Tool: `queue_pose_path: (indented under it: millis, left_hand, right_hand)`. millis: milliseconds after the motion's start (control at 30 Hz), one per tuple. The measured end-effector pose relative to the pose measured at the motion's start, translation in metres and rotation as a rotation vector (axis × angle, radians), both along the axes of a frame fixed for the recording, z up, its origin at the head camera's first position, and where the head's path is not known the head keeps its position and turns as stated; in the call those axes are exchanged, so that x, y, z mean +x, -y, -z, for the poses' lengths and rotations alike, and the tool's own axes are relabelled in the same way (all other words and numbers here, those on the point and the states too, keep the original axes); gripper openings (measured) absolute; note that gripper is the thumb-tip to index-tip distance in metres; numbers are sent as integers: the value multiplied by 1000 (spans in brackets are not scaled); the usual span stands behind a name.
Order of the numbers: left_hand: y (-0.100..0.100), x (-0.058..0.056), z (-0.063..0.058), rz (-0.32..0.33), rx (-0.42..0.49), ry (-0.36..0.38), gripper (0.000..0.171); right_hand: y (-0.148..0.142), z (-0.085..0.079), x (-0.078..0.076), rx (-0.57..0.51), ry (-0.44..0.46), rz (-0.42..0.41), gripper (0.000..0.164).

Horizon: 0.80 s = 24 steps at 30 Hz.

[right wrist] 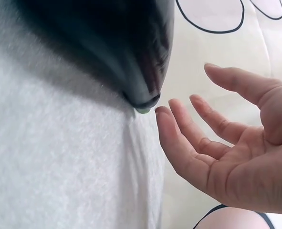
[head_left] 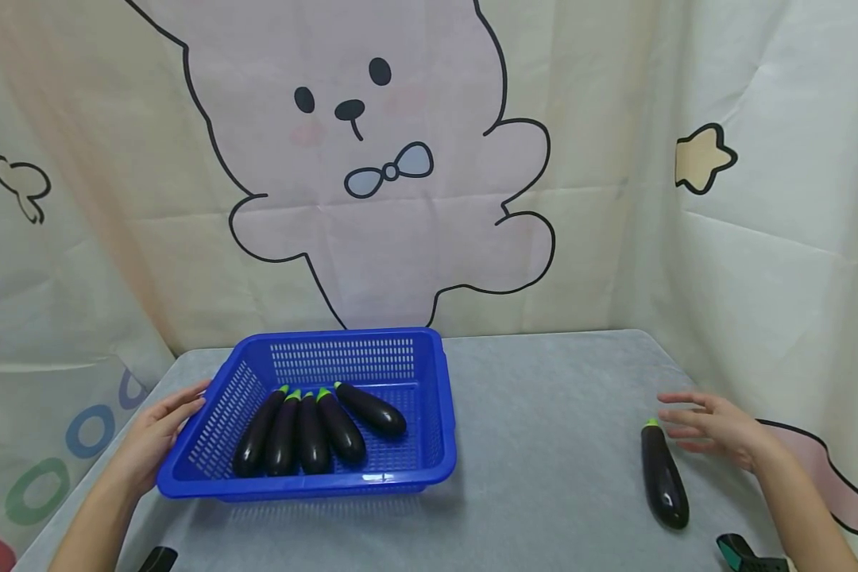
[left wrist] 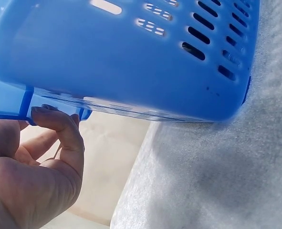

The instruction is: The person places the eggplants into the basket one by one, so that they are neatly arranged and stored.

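Note:
A blue plastic basket (head_left: 439,413) with slotted walls stands on the left half of the table. Several dark eggplants (head_left: 309,437) with green stem ends lie inside, most of them side by side and one slanting apart at the right. At the basket's left side, my left hand (head_left: 159,433) holds the rim; the left wrist view shows bent fingers (left wrist: 69,140) right under the lip. Another eggplant (head_left: 663,481) lies on the table at the right, stem pointing away. Beside its stem end is my right hand (head_left: 718,429), fingers spread and slightly bent, nothing held.
A grey cloth-like surface covers the table (head_left: 543,445). Behind it hangs a pale curtain (head_left: 593,262) with a cartoon bear, and more curtain closes both sides. Dark objects show at the bottom edge, one black (head_left: 159,559) at left and one black and green (head_left: 747,556) at right.

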<state>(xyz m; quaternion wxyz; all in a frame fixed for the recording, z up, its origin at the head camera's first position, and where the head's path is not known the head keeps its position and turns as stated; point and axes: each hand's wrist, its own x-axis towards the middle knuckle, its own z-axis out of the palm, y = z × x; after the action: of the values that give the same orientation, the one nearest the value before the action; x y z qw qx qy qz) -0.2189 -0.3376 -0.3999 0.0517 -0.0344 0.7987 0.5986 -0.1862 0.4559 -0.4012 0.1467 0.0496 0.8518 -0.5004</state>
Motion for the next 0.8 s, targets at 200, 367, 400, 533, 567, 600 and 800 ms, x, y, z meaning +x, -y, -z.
queue_pose_path:
  millis: [200,367,400,533,567,600,800]
  left_hand:
    - [-1,0,-2,2,5,-6,54]
    - [-1,1,-1,4,27,-17,44]
    - [-1,1,-1,0,31,-19,46]
    - [-1,2,-1,4,17,-23,61]
    - [-1,2,-1,4,14,-23,63]
    - [-1,1,-1,2,11,-24,65]
    - [0,0,0,4,7,-28,65]
  right_hand:
    - [-3,8,0,-12,60,-12,62]
    - [-7,12,2,-52,103,-79,64]
    - [-7,12,2,-62,117,-90,64]
    - [-7,14,3,-96,164,-99,64]
    - [-7,14,3,-102,170,-96,65]
    - [-6,14,3,-109,173,-99,66]
    - [-5,18,4,-137,167,-148,77]
